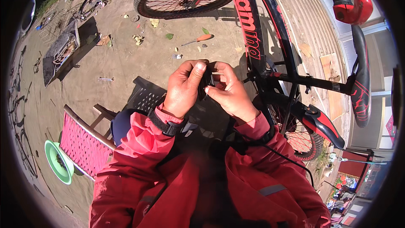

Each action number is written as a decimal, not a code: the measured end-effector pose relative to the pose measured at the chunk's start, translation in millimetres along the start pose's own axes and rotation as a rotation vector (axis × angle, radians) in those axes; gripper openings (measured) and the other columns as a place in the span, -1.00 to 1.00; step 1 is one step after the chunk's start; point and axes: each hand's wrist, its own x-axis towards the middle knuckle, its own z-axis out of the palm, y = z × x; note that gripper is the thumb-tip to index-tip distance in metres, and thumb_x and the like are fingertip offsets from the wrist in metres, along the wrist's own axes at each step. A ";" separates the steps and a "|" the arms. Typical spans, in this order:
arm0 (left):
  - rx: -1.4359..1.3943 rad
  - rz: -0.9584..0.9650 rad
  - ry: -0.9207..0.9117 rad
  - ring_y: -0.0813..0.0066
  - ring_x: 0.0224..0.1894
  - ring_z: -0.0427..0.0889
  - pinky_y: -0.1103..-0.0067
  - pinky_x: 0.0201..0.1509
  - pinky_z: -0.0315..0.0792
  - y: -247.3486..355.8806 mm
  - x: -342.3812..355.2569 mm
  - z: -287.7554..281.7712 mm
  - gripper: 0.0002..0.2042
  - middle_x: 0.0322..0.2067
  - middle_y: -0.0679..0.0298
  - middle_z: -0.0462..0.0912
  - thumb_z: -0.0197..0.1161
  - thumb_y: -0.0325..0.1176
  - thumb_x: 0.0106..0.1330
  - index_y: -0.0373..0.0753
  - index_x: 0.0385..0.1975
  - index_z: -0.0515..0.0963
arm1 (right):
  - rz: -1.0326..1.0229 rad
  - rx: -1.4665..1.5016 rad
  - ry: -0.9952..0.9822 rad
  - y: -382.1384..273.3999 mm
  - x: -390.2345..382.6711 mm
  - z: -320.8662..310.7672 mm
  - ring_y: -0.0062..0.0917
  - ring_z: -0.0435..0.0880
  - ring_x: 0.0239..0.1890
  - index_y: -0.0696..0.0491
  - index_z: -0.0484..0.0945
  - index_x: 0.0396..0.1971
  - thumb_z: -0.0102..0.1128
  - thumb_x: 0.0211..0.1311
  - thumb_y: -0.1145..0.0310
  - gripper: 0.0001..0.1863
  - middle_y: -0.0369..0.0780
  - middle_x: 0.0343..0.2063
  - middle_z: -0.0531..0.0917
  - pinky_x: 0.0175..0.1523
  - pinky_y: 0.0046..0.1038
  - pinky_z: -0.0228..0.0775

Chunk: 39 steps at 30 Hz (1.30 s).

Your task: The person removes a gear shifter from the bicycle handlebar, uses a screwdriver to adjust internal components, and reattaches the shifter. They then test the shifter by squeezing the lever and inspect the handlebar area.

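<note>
Both of my hands are raised in front of my chest, close together around a small dark object. Its kind cannot be made out, since fingers and shadow cover most of it. My left hand is closed on its left side, thumb along the top. On the other side, my right hand pinches it between thumb and fingers. Just right of my hands stands a black and red bicycle, with its saddle at the right and a red-rimmed rear wheel below.
An orange-handled screwdriver lies on the ground ahead, with scattered leaves. A small metal tool lies to the left, near a dark open box. At lower left are a pink woven chair and a green basin. Another wheel stands at the far side.
</note>
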 end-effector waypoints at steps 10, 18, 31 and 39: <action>-0.158 -0.122 0.162 0.47 -0.29 0.66 0.53 -0.14 0.55 4.9 4.9 -0.9 -0.59 -0.30 0.16 0.71 0.15 -0.07 0.52 -0.39 -0.21 0.61 | 0.118 0.004 0.006 5.8 -6.0 5.6 -0.62 0.54 -0.11 0.10 0.22 0.29 0.29 0.27 0.58 -0.37 -0.23 -0.08 0.55 -0.06 -0.53 0.45; -0.130 -0.163 0.165 0.62 -0.35 0.56 0.64 -0.22 0.49 4.0 -0.9 3.6 -0.64 -0.36 0.27 0.69 0.26 -0.13 0.48 -0.39 -0.27 0.64 | 0.182 0.142 -0.015 28.2 -5.5 15.9 -0.80 0.45 -0.46 0.15 0.34 0.08 0.36 0.30 0.45 -0.55 -0.34 -0.36 0.56 -0.45 -0.64 0.27; -0.420 -0.406 -0.110 0.45 -0.11 0.61 0.46 0.03 0.50 1.7 -4.6 4.7 -0.43 -0.06 0.25 0.61 -0.08 0.11 0.57 -0.35 0.16 0.45 | 0.115 0.373 0.076 -17.3 -6.8 -6.9 -0.61 0.63 -0.04 0.20 0.47 0.06 0.20 0.40 0.56 -0.72 -0.27 -0.08 0.65 0.10 -0.53 0.50; -0.630 -0.503 -0.381 0.20 0.05 0.66 0.40 -0.02 0.62 5.4 -15.7 11.9 -0.48 0.12 0.09 0.55 -0.11 0.03 0.60 -0.29 0.28 0.35 | 0.176 0.196 0.103 -47.8 -0.1 -19.9 -0.60 0.70 -0.21 0.14 0.49 0.03 0.15 0.47 0.37 -0.76 -0.26 -0.18 0.67 -0.15 -0.47 0.67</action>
